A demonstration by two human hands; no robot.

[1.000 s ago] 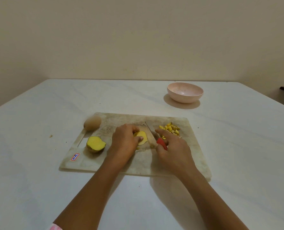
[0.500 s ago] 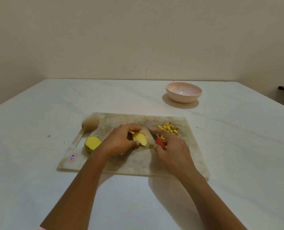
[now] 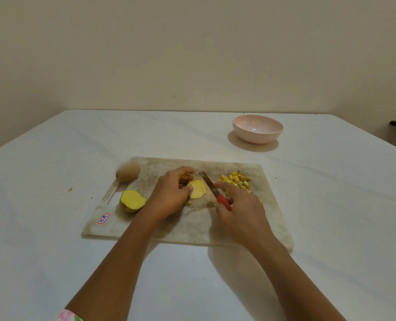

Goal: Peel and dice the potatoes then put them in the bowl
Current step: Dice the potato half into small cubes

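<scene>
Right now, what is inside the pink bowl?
The pink bowl shows only a bare, glossy inside; no potato is in it. The diced potato lies on the cutting board. The near wall hides part of the bowl's floor.

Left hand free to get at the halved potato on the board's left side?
Probably yes, once it lets go. The left hand is pinning a potato slice. The halved potato lies cut face up just to its left on the cutting board, with nothing between them.

Looked like a home kitchen/dining spot: worn cutting board (image 3: 192,228) w/ potato bits on white table (image 3: 53,251), plain cream wall (image 3: 192,54) far behind.
</scene>
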